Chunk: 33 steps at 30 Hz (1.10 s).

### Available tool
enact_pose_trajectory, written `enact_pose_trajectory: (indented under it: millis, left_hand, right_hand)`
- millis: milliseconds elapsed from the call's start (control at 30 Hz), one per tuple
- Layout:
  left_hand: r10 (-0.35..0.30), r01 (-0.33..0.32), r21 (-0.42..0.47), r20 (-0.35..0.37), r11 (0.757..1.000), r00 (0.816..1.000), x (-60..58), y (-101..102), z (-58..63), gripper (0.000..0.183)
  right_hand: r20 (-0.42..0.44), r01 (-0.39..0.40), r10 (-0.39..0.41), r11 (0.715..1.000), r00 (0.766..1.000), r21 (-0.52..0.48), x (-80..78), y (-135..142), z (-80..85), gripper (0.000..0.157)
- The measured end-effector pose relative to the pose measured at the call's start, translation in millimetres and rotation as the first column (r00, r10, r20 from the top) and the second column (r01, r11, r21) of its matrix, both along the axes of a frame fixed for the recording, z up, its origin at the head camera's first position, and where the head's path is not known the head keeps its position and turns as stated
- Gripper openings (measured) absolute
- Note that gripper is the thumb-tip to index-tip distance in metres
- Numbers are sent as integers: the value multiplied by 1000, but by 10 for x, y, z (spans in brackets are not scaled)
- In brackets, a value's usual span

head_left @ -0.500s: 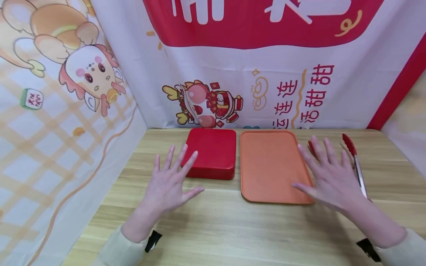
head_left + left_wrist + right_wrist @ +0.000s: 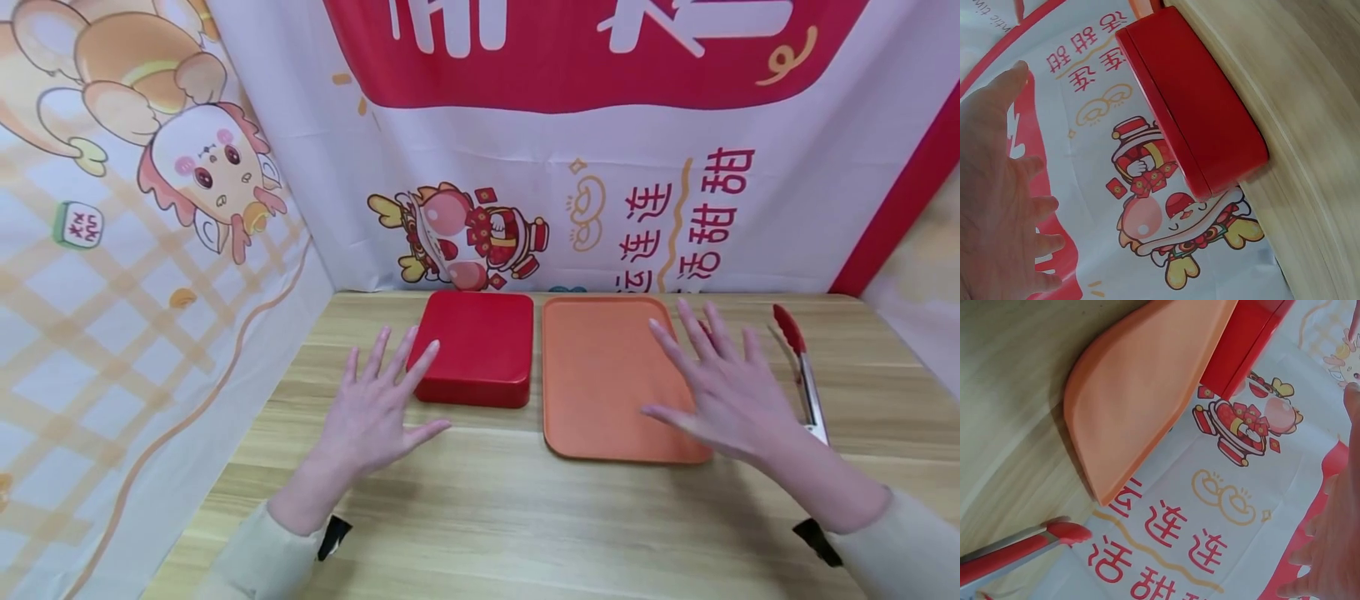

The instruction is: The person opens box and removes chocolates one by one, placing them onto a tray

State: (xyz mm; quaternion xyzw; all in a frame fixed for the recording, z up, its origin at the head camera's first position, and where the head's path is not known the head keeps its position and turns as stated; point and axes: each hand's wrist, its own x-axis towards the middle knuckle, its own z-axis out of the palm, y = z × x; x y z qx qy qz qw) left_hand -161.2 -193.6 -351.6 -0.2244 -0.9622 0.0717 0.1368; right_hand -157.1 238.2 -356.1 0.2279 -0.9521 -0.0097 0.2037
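Observation:
My left hand (image 2: 371,417) hovers with spread fingers just left of a red lidded box (image 2: 476,346), holding nothing. In the left wrist view the palm (image 2: 991,187) is apart from the box (image 2: 1191,100). Over the right side of an orange rectangular tray (image 2: 607,383), my right hand (image 2: 727,396) is spread too, with nothing in its fingers. Red-tipped metal tongs (image 2: 806,379) lie on the table to its right, partly hidden by the hand. The right wrist view has the tongs (image 2: 1029,547) next to the tray (image 2: 1135,394).
The wooden table (image 2: 510,517) ends against a printed cloth backdrop (image 2: 600,133). Another printed cloth (image 2: 150,333) stands along the left side. Box and tray sit side by side near the back edge.
Both hands have shifted slightly left, the right one more, further over the tray. The box, tray and tongs stay where they were.

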Motion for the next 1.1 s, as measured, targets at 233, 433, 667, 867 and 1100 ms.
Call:
enact_pose_trajectory:
  millis: [233, 433, 667, 867, 1100]
  left_hand:
    - [-14, 14, -42, -10, 999, 1000, -94, -97, -3, 100]
    - [3, -3, -28, 16, 1000, 1000, -185, -162, -8, 100]
    - [2, -3, 18, 26, 1000, 1000, -284, -183, -9, 103]
    - [-42, 39, 91, 31, 995, 999, -407, -212, -124, 103]
    - [-41, 32, 141, 63, 990, 997, -531, -258, -308, 105]
  right_hand:
    - [23, -23, 23, 1000, 999, 4, -105, -108, 20, 101]
    - [38, -24, 24, 1000, 999, -8, -235, -218, 21, 103]
    - [123, -22, 32, 996, 992, -83, -371, -377, 45, 103]
    - [196, -42, 64, 993, 979, -114, -486, -514, -49, 102]
    - [263, -50, 100, 981, 959, -189, -565, -653, -251, 101]
